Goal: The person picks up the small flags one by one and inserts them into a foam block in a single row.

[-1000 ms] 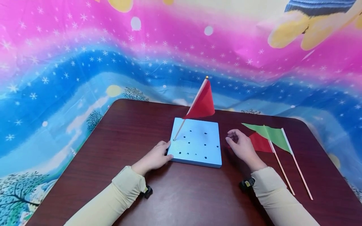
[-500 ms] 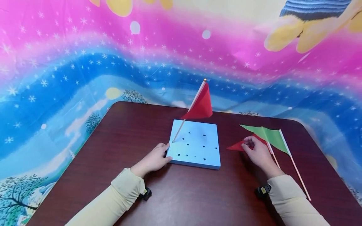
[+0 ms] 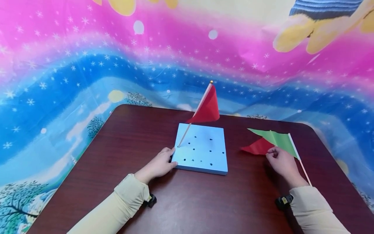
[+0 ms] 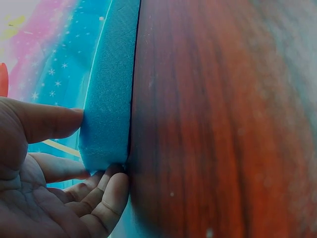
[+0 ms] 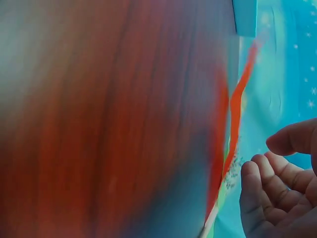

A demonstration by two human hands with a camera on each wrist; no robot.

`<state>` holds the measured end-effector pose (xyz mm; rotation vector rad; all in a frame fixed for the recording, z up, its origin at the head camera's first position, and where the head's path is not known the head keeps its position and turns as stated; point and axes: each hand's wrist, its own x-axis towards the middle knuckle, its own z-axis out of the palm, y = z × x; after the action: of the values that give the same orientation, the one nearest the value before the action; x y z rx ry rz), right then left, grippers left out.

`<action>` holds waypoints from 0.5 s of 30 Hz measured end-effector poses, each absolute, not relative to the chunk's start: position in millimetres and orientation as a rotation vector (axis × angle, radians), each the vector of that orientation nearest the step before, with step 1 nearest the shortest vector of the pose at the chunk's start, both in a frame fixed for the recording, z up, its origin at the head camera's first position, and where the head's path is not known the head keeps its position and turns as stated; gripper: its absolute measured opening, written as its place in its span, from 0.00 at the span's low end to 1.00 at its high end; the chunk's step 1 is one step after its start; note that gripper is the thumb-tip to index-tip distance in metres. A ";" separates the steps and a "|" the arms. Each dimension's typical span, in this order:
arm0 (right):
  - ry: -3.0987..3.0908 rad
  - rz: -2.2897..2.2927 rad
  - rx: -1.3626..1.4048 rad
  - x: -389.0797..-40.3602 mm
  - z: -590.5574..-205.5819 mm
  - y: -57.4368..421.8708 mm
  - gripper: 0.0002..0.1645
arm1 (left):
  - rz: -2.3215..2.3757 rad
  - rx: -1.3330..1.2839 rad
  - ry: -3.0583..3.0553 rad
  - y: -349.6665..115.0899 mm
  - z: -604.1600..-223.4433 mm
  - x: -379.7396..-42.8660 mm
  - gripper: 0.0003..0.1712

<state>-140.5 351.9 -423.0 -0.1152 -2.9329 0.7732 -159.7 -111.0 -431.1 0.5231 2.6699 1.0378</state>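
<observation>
In the head view my left hand (image 3: 159, 164) grips the near left corner of a light blue board (image 3: 201, 156) with several holes. Its thumb and curled fingers sit at the board's edge (image 4: 110, 74) in the left wrist view. A red pennant flag (image 3: 208, 105) on a thin stick leans up from a hole at the board's left side. My right hand (image 3: 283, 164) is over the stick of a second red flag (image 3: 257, 148), hiding most of it. Thumb and loosely bent fingers stay apart in the right wrist view, with the red cloth (image 5: 235, 114) beside them.
A green pennant flag (image 3: 287, 143) lies at the right, behind the second red flag, its stick partly covered by my right forearm. All stands on a dark wooden table (image 3: 187, 208). A colourful printed cloth (image 3: 163, 58) hangs behind its far edge.
My right hand has moved right, from beside the board to the second red flag's stick. That flag's tip has shifted right and its cloth is bent. The left hand keeps its place.
</observation>
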 end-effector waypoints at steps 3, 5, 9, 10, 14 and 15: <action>-2.977 0.736 -0.141 -135.1 -423.6 360.2 0.12 | 1.045 0.522 2.663 -110.0 -432.2 -159.7 0.39; -3.008 0.703 -0.150 -132.3 -422.9 363.7 0.11 | 1.051 0.519 2.659 -110.6 -432.4 -159.6 0.39; -3.042 0.659 -0.163 -131.1 -420.1 369.1 0.11 | 1.069 0.513 2.661 -114.8 -430.9 -159.7 0.39; -3.048 0.656 -0.170 -131.0 -419.0 370.7 0.11 | 1.073 0.509 2.661 -115.7 -430.6 -160.0 0.39; -3.081 0.638 -0.198 -129.5 -416.0 382.3 0.16 | 1.077 0.516 2.654 -116.5 -429.2 -161.1 0.39; -3.094 0.624 -0.198 -129.1 -415.6 385.8 0.17 | 1.073 0.522 2.654 -116.3 -429.1 -161.3 0.39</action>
<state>-129.1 385.8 -415.6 -0.1975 -3.0938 0.6238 -161.3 -116.3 -429.1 0.5218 2.6540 1.0732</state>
